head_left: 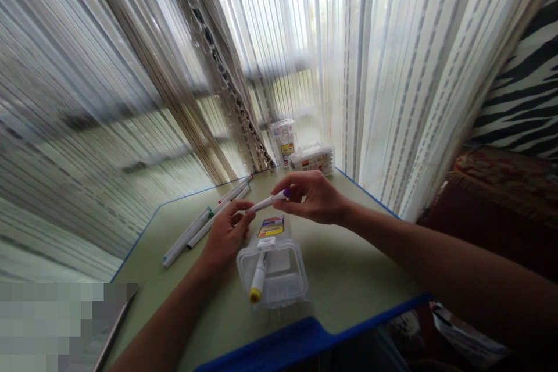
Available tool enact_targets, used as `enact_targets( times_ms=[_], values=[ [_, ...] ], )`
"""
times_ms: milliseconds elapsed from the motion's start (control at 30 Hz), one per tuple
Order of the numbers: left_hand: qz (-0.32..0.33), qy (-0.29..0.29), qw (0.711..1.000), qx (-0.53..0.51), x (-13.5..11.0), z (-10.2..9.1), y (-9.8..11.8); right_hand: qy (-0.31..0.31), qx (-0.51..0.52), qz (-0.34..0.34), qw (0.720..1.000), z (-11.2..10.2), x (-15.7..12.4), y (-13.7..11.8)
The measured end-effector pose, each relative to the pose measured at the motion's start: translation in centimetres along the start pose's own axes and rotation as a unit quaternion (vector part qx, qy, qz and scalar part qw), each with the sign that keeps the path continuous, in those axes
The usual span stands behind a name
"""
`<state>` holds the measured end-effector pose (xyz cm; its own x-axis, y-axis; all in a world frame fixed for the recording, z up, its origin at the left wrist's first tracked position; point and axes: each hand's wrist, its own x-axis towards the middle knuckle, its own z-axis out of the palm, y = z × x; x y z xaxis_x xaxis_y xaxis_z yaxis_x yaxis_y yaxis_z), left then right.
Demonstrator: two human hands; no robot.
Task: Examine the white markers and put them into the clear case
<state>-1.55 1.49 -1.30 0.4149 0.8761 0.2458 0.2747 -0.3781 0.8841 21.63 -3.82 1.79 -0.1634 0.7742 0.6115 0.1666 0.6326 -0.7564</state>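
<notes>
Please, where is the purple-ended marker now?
In the head view, just below centre: the right hand holds the purple-ended marker, its other end at the left hand.

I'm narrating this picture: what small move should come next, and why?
Probably bring the purple-ended marker to the box: the right hand pinches its purple end, the left hand is at the other, and the box, close by, seems open and already holds a yellow-ended marker.

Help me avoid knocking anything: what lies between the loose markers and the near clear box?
The left hand and its forearm come between the loose markers and the near clear box, in the head view.
</notes>
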Motion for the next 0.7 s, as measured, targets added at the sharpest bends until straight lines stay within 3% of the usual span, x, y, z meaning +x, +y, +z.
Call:
enact_targets(
  times_ms=[367, 567, 700],
  values=[
    [0.063, 0.055, 0.997, -0.003, -0.3, -0.4, 1.1, 0.048, -0.105, -0.035, 0.993, 0.2, 0.0, -0.8],
    [0.112, 0.092, 0.989, 0.019, -0.7, -0.3, 1.3, 0.065, -0.223, -0.135, 0.963, 0.3, 0.2, -3.8],
    [0.211, 0.147, 0.964, 0.072, -1.3, -0.4, 2.4, 0.075, -0.269, -0.158, 0.947, 0.2, -0.6, -6.4]
  ],
)
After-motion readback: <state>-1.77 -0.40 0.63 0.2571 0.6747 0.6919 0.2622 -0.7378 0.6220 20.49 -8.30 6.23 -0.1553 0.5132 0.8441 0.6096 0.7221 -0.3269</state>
